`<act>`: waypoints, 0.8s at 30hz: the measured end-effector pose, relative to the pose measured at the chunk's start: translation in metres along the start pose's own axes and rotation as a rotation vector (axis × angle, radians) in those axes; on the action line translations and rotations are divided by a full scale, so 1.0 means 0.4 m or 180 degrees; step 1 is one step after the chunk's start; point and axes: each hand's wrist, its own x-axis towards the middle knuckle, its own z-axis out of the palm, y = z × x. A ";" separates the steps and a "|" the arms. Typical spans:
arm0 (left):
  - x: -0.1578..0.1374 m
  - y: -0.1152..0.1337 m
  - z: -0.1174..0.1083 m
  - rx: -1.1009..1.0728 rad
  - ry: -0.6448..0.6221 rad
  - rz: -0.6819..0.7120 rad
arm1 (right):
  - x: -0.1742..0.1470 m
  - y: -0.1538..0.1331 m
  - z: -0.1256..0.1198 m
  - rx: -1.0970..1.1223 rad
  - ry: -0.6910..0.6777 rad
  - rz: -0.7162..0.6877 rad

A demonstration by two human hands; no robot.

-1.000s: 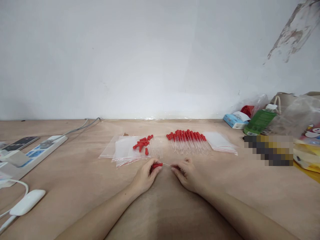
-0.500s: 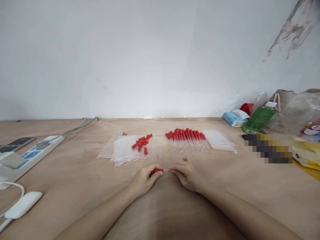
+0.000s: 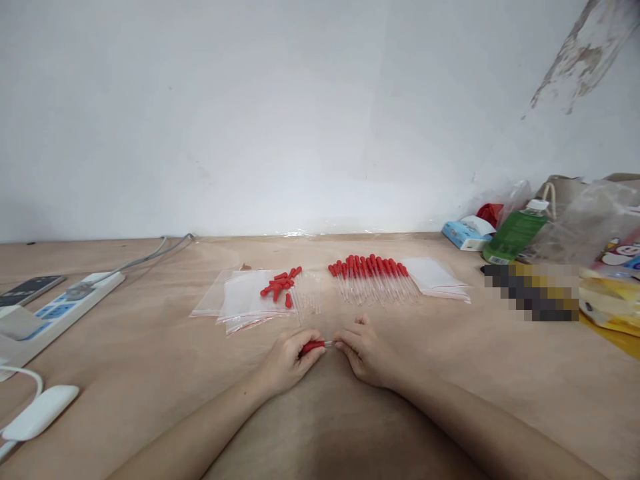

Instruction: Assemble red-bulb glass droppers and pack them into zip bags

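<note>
Just below the middle of the frame, a red rubber dropper bulb sits pinched between the thumb and curled fingers of the left hand, most of its side showing at the fingertips. The right hand is closed narrowly, thumb against fingers, on a clear thin tube; only a short piece of tube shows in the small gap between the hands, and the rest is hidden behind the right fingers. Bulb and tube share one line, lying crosswise and almost level in the frame, the bulb's rounded end toward the left palm and its mouth facing right, meeting the tube; how deep the tube goes in I can't tell. A strip of tabletop separates the hands from the things above them: loose red bulbs on clear zip bags left of centre, loose clear tubes beside those, then a row of red-topped droppers, bulbs uppermost, tips slanting down and right. More zip bags lie right of that row. The table's back edge meets the wall across mid-frame; at far left a power strip stands well apart from the left arm.
</note>
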 end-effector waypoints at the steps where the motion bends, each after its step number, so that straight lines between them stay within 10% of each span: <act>1: 0.003 -0.003 -0.002 -0.0028 0.0036 0.0018 | 0.003 -0.002 -0.006 -0.0070 -0.0013 0.0007; 7: 0.025 -0.046 -0.048 0.0529 0.0602 0.0484 | 0.016 -0.010 -0.058 -0.0670 -0.0004 0.0375; 12: 0.037 -0.106 -0.074 0.1145 0.1411 0.0068 | 0.068 0.033 -0.089 0.0016 0.0174 0.1768; 24: 0.033 -0.117 -0.062 0.1669 0.1336 -0.0408 | 0.257 0.090 0.024 -0.1009 0.0028 0.2653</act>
